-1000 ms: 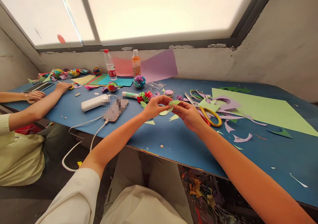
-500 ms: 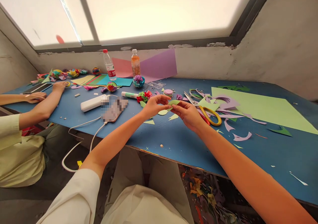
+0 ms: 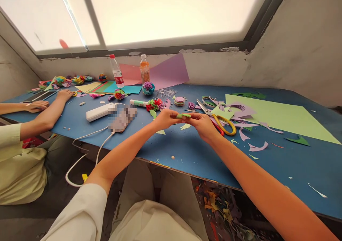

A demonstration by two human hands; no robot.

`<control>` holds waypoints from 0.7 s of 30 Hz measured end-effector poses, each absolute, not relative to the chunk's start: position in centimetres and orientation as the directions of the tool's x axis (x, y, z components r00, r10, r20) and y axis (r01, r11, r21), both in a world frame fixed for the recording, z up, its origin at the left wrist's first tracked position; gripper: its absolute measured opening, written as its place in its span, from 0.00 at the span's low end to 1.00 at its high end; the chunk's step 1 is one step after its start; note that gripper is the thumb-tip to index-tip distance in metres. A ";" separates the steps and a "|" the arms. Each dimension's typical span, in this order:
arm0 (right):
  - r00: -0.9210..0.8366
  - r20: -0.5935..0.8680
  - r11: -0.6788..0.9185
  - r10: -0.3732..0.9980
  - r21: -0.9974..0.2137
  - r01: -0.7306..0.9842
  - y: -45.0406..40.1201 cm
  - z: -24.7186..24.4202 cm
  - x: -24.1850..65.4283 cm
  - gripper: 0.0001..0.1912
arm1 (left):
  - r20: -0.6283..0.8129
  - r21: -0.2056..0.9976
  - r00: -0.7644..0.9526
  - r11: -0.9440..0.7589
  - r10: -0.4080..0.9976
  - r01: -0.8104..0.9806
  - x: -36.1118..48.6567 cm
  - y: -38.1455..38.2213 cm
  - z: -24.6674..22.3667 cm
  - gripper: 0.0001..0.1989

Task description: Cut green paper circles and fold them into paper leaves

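Note:
Between my two hands is a small piece of light green paper (image 3: 184, 116), seen nearly edge-on and curved or folded. My left hand (image 3: 166, 121) pinches its left end, and my right hand (image 3: 202, 124) pinches its right end. Both hands are held above the blue table (image 3: 171, 145). Just right of my right hand lie scissors with yellow and red handles (image 3: 227, 126). Behind the hands are a stack of round paper discs (image 3: 179, 101) and a bunch of red and green curled paper (image 3: 155, 104). A glue stick (image 3: 138, 103) lies left of that bunch.
Purple paper scraps (image 3: 242, 110) and a large light green sheet (image 3: 278, 120) lie to the right. A white power bank (image 3: 98, 113), a cabled phone (image 3: 123, 119) and two bottles (image 3: 117, 72) stand or lie left. Another person's hands (image 3: 64, 95) rest at the far left.
The green paper has turned from showing its flat face to nearly edge-on. My left fingers have closed in on it. The view has shifted slightly.

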State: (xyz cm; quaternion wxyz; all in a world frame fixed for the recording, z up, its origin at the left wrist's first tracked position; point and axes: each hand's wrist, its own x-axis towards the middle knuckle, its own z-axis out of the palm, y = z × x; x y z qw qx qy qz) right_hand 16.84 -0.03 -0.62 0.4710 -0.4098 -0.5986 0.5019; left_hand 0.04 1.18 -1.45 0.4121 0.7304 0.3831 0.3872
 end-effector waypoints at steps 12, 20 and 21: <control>-0.148 0.162 0.174 0.976 -0.982 0.072 0.4 -3.3 15.7 0.23 | 0.023 0.950 0.526 -0.183 0.850 0.254 -1.5 1.8 -0.6 0.08; -0.148 0.128 0.139 0.981 -0.988 0.062 0.4 -3.2 16.1 0.25 | 0.069 0.946 0.487 -0.212 0.871 0.245 -1.2 2.2 -1.8 0.10; -0.149 0.133 0.144 0.980 -0.987 0.067 0.5 -3.2 16.2 0.25 | 0.080 0.944 0.479 -0.221 0.874 0.246 -1.0 2.2 -2.1 0.11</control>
